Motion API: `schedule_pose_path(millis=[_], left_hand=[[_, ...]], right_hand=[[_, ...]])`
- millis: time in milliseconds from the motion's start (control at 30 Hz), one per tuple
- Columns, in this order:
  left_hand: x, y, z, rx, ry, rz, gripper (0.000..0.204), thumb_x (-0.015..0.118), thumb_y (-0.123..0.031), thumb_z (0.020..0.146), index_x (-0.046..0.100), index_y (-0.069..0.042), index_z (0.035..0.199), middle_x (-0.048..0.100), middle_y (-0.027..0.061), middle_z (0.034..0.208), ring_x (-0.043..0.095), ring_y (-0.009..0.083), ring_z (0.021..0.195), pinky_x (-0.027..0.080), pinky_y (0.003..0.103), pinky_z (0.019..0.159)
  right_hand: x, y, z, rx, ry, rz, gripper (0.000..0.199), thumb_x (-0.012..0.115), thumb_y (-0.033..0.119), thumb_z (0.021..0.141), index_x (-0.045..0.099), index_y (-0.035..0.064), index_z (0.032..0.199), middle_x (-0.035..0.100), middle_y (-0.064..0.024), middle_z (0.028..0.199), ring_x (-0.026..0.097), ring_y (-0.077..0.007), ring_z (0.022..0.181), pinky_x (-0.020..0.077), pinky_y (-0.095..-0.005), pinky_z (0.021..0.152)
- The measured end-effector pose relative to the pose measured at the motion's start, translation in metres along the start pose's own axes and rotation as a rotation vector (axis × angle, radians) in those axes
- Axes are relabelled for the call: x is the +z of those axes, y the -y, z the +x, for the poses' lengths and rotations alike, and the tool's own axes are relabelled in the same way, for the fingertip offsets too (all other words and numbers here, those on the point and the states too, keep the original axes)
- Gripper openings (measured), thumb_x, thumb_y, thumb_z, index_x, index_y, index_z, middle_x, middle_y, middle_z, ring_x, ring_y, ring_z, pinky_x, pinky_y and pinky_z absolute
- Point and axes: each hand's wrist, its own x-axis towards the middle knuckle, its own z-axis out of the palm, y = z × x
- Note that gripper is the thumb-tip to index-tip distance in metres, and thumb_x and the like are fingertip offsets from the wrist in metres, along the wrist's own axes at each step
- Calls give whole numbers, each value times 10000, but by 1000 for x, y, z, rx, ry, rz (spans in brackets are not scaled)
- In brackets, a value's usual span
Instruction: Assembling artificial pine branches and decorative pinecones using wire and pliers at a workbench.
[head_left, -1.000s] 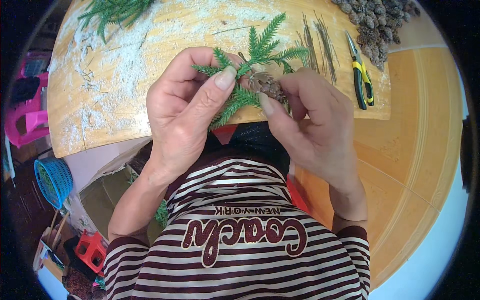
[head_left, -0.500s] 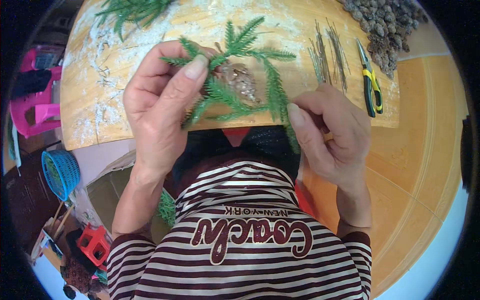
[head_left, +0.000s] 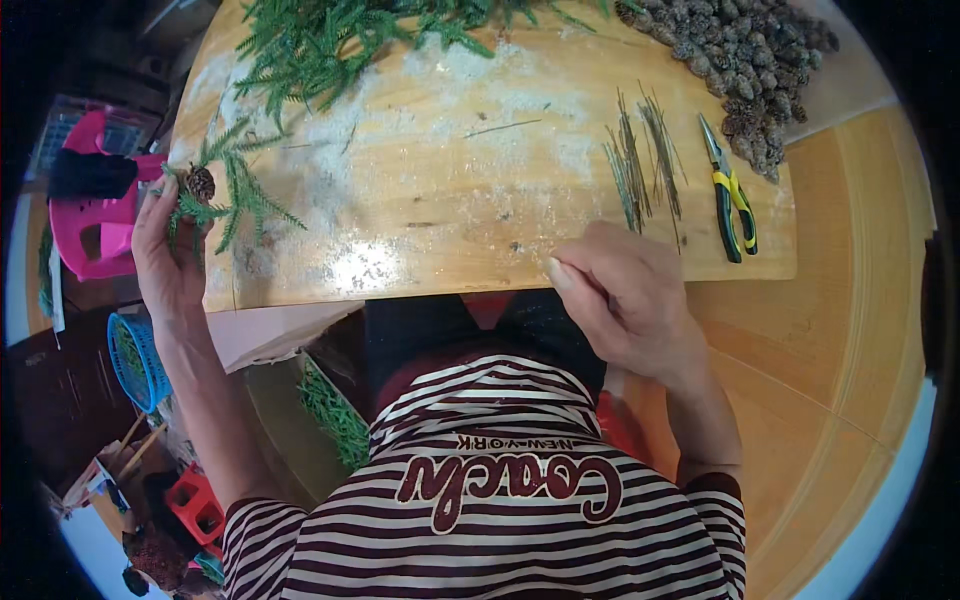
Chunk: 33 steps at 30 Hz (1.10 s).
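Closest to me is my striped shirt (head_left: 470, 555), with dark-red script lettering (head_left: 515, 487) across the front, outlined in pale, and a smaller line of capitals by it. My hands are well apart. My right hand (head_left: 628, 300) is curled at the front edge of the tabletop (head_left: 430, 225), thumb against the fingers; I see nothing in it. My left hand (head_left: 172, 262), out at the left edge, pinches a green sprig (head_left: 240, 190) with a brown pine cone (head_left: 200, 182) among its needles. Should my pinch slacken there, I judge the sprig could drop over the side. The cone might also work loose if its fastening is slack, though I can't see how it is attached. Further right lie thin wires (head_left: 628, 165), which a careless sleeve could scatter, and yellow-and-black pliers (head_left: 730, 190), near enough the right side to get knocked off; I can't read any mark on them. Farthest off are the heaped greenery (head_left: 330, 45) and the pile of pine cones (head_left: 750, 60).
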Motion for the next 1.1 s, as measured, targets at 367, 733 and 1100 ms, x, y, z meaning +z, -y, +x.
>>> schedule_pose_path(millis=[367,733,1100], left_hand=[[-8,-1,22,337,-25,996,357,550,-233,922,544,-8,1199,596,82,1104,558,135,990,433,264,858],[87,-5,-25,624,41,827,238,564,-134,909,598,1,1101,602,79,1075,545,148,991,421,261,864],[171,22,-66,769,420,684,122,581,-46,856,608,35,943,615,128,948,587,197,853,459,283,745]], right_hand=[[-16,-10,-18,85,-21,-40,79,592,-45,781,578,-10,850,481,-92,617,481,-207,514,359,-291,468],[-60,-37,-18,509,-55,-299,110,612,82,813,545,-5,805,533,-97,647,508,-177,538,404,-268,509],[-59,-50,6,482,320,-869,149,558,132,749,541,8,670,590,-195,660,592,-365,628,470,-429,595]])
